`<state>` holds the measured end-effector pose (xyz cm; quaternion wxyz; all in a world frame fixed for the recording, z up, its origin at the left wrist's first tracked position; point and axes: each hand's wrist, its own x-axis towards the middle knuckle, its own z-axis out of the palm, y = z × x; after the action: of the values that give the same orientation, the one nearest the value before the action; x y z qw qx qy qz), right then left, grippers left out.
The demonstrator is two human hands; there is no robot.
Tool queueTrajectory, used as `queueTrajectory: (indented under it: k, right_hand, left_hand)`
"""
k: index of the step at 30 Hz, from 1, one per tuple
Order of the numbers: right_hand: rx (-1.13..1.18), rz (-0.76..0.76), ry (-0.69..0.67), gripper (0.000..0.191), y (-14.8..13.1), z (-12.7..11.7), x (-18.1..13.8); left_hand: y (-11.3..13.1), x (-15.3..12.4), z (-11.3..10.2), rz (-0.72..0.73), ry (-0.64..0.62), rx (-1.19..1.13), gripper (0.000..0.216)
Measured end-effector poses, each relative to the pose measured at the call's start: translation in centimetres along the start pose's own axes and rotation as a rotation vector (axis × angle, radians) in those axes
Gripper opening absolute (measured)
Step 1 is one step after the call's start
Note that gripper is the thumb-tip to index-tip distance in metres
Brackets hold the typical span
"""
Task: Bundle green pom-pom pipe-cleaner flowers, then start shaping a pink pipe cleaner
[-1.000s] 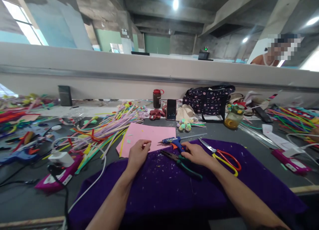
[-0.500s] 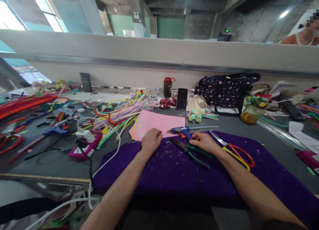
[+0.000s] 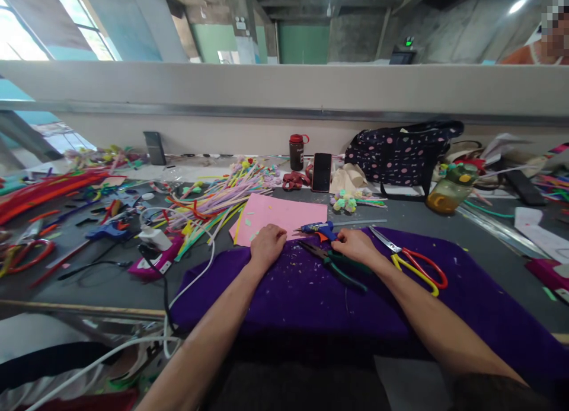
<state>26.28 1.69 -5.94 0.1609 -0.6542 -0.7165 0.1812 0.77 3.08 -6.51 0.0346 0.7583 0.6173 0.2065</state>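
Observation:
My left hand (image 3: 268, 245) rests where the pink sheet (image 3: 280, 214) meets the purple cloth (image 3: 284, 301). Its fingers are curled in and pressed together, and whatever they might hold is hidden. To its right, my right hand (image 3: 358, 247) has its fingers closed at the handle of a blue hot glue gun (image 3: 320, 228). The gun's nozzle points left over the pink sheet, and a glue stick (image 3: 362, 222) extends behind it. Pliers with dark green handles (image 3: 344, 273) lie on the cloth under and beside my right hand. Scissors with red and yellow handles (image 3: 406, 260) lie further right.
Pipe cleaners (image 3: 222, 200) are heaped at the back left, behind a magenta power strip (image 3: 155, 263). A phone (image 3: 322, 172), a red-lidded bottle (image 3: 297, 152), a dark patterned bag (image 3: 391, 159) and a bottle of amber liquid (image 3: 448, 194) stand along the back. Someone sits beyond the partition.
The view has shifted slightly. Both hands keep nearly the same places, with the right hand still at the glue gun's handle.

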Motion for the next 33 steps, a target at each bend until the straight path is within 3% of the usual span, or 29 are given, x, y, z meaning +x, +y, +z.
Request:
queueTrajectory:
  k: [4,10,15,22,27,33]
  right_hand:
    - [0.290,0.037,-0.085,0.024,0.9,-0.4,0.2]
    - [0.433,0.023,-0.107,0.024,1.1,-0.8,-0.4]
    - [0.199,-0.060,-0.014,0.021,1.1,0.1,-0.9]
    - [0.009,-0.055,-0.031,0.024,1.1,0.1,-1.5]
    - [-0.052,-0.083,-0.058,0.028,1.1,-0.1,-2.0]
    - [-0.147,-0.078,-0.063,0.031,1.0,-0.3,-2.4]
  left_hand:
    - [-0.3,0.1,0.2,0.031,0.017,-0.031,0.023]
    - [-0.2,-0.1,0.1,0.037,0.030,-0.053,0.023]
    - [0.3,-1.5,-0.1,0.092,0.029,-0.037,0.019]
    - [0.1,-3.1,0.1,0.208,-0.037,-0.009,0.024]
    - [-0.5,-4.6,-1.3,0.322,-0.110,-0.009,0.034]
    - [-2.1,-5.2,-2.9,0.292,-0.126,0.068,0.036]
